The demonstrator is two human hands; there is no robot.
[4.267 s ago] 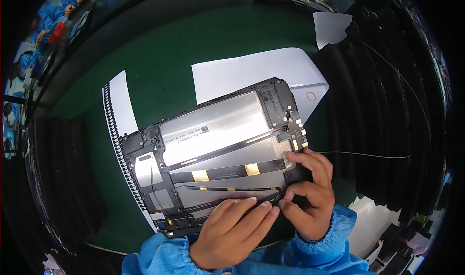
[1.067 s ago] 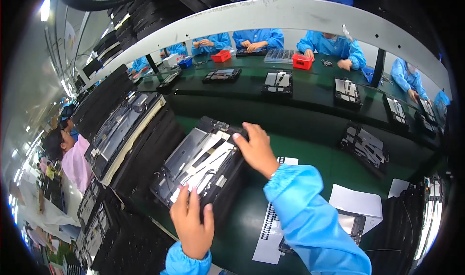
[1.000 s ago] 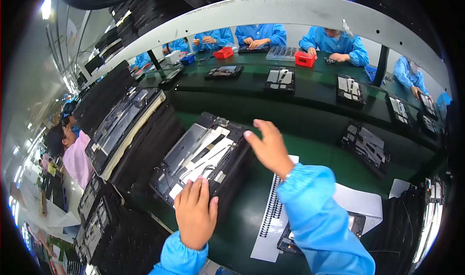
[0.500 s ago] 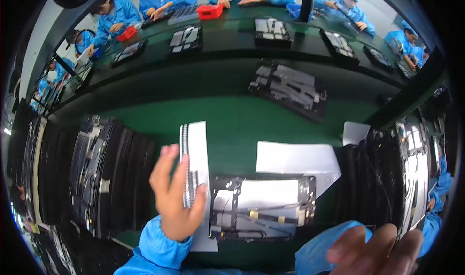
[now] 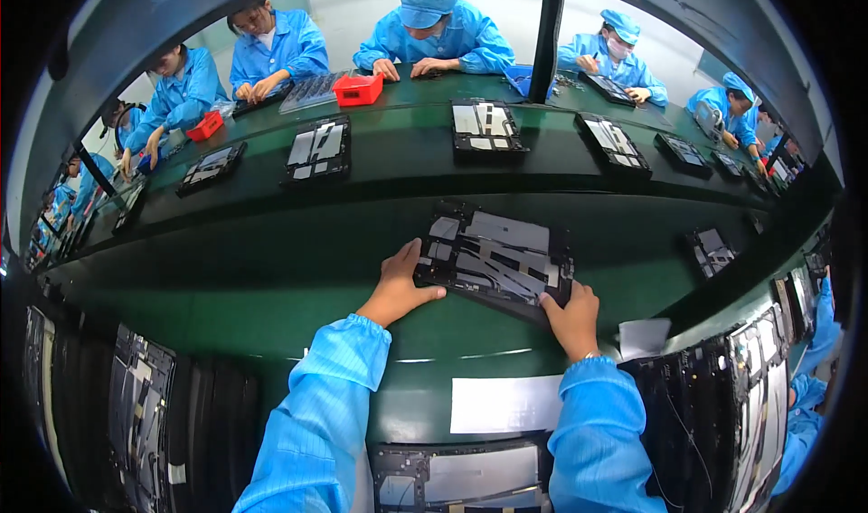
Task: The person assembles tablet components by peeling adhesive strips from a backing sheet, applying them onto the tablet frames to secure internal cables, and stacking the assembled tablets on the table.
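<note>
Grips opened tablet [image 5: 509, 234] between left hand [image 5: 395, 287] at its left end and right hand [image 5: 574, 320] at its near-right corner; has white sheet [image 5: 497, 404] on tablet's near side

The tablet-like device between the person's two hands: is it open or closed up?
Open: no cover lies over the upward face of the device; its pale inner panels show bare.

Hands shift to far tablet [image 5: 497, 253]. Left hand [image 5: 399, 284], raised well short of it 0.5 s ago, is now at its left end. Right hand [image 5: 574, 320], then blurred at lower right, now holds its near right corner, thumb on top. View turns from left stack (1.0 s ago); near tablet [image 5: 481, 474] now sits cut by lower edge.
</note>
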